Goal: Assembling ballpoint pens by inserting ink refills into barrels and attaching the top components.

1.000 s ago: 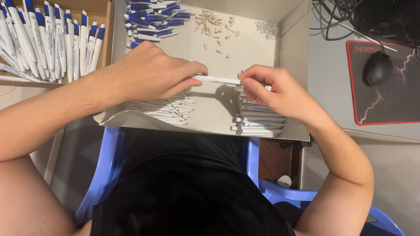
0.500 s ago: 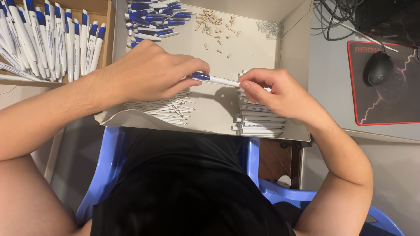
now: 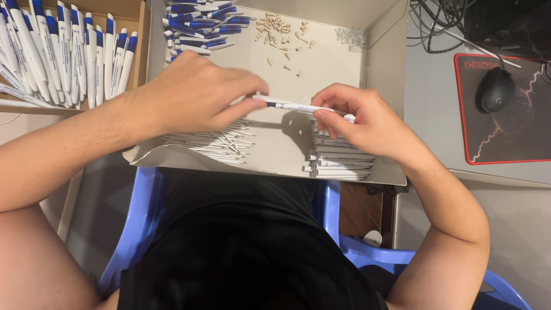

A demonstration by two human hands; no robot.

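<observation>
Over a shallow cardboard box (image 3: pixel 344 63), both hands hold one white pen (image 3: pixel 295 106) with a blue collar. My left hand (image 3: pixel 195 95) pinches its left end. My right hand (image 3: pixel 361 117) grips the barrel at its right end. Under the left hand lies a loose heap of thin white refills (image 3: pixel 215 140). A stack of white pen barrels (image 3: pixel 338 161) sits under the right hand. Blue and white pen caps (image 3: pixel 201 26) are piled at the box's far left, with small tan parts (image 3: pixel 281 28) scattered beside them.
A second box at far left holds several finished blue and white pens (image 3: pixel 63 51). A black mouse (image 3: pixel 495 89) rests on a dark red-edged mouse pad (image 3: pixel 505 115) at right, with cables behind. I sit on a blue plastic chair (image 3: pixel 143 218).
The left hand brought a blue-tipped piece up to the white barrel's left end. The blue part now shows as a short collar on the pen. Both hands stayed in place.
</observation>
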